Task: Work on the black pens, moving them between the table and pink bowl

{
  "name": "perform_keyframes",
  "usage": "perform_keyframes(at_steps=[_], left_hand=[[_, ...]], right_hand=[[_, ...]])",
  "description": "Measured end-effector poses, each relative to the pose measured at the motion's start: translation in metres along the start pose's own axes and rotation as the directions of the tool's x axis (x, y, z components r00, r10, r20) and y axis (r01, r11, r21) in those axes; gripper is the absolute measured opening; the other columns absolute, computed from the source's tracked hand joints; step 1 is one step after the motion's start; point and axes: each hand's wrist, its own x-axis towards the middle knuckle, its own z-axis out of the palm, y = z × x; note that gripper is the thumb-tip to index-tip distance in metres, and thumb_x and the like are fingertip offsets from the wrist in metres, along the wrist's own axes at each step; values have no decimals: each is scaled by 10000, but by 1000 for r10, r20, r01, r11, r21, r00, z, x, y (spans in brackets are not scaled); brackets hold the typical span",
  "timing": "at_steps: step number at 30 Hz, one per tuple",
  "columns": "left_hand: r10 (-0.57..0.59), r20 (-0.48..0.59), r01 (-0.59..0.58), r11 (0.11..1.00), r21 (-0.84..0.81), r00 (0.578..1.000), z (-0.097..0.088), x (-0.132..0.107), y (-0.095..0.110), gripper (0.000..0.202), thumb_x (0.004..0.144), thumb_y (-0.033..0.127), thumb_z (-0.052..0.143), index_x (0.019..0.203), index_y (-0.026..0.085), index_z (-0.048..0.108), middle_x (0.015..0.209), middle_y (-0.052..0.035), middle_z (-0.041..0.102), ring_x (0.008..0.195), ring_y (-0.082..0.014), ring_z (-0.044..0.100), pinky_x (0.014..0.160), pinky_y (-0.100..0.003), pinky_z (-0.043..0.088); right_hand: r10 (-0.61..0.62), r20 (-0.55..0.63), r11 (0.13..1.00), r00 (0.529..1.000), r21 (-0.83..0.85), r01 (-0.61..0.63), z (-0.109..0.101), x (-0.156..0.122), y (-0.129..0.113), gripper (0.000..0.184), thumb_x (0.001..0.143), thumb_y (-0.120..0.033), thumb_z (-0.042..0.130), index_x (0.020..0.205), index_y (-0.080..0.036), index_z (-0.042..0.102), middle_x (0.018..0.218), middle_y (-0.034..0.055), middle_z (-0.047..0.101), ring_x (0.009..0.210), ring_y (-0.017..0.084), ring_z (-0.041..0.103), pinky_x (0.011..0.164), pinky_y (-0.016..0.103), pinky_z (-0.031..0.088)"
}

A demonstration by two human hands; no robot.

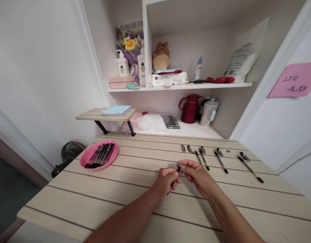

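Over the middle of the table, my left hand (pixel 165 182) is closed around a black pen (pixel 179 168), its tip pointing up and away. The thumb and fingers of my right hand (pixel 199 174) pinch at the tip end; whether a small separate part is between them is hidden. To the right lie several uncapped pens, among them one pen (pixel 221 162) in the middle and another pen (pixel 251 169) farthest right. Loose clear-and-black caps lie by their far ends, including a cap (pixel 183 148) and a second cap (pixel 190 149).
A pink tray (pixel 115 156) with several pens stands at the table's left. Behind it, a small raised shelf (pixel 91 114) bears blue paper (pixel 116 110). A red jug (pixel 190 109) and a pale cup (pixel 208 113) stand at the back. A small dark piece (pixel 228 151) lies among the pens.
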Motion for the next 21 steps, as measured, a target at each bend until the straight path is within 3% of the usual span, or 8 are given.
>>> perform_keyframes(at_steps=[4,10,17,21], left_hand=[[7,1,-7,1000,13,1000,0,-1,1,267,685,374,537,629,115,568,417,37,453,326,-42,322,350,-182,196],[11,-13,-11,1000,9,1000,-1,1,-3,286,676,397,549,638,113,565,468,24,485,336,-35,333,358,-185,201],[6,3,-7,999,41,1000,0,-1,-1,278,676,390,534,605,122,556,425,29,464,328,-39,318,360,-185,200],[7,4,-8,999,42,1000,-1,0,-3,293,690,398,524,597,121,552,397,36,430,324,-38,309,364,-183,198]], right_hand=[[-38,-31,999,999,-33,37,0,0,1,310,560,-416,716,661,-166,563,546,-17,552,407,46,297,401,203,195],[3,1,1000,1000,1,-3,1,-1,-1,340,601,-414,682,832,-173,614,547,-22,550,403,51,291,399,204,173],[-63,-44,998,997,-29,61,5,2,4,310,551,-420,715,617,-181,529,483,-48,491,392,48,282,393,203,189],[-11,-16,1000,1000,-5,11,4,-1,1,330,586,-421,696,795,-188,593,522,-45,511,410,51,315,393,193,206]])
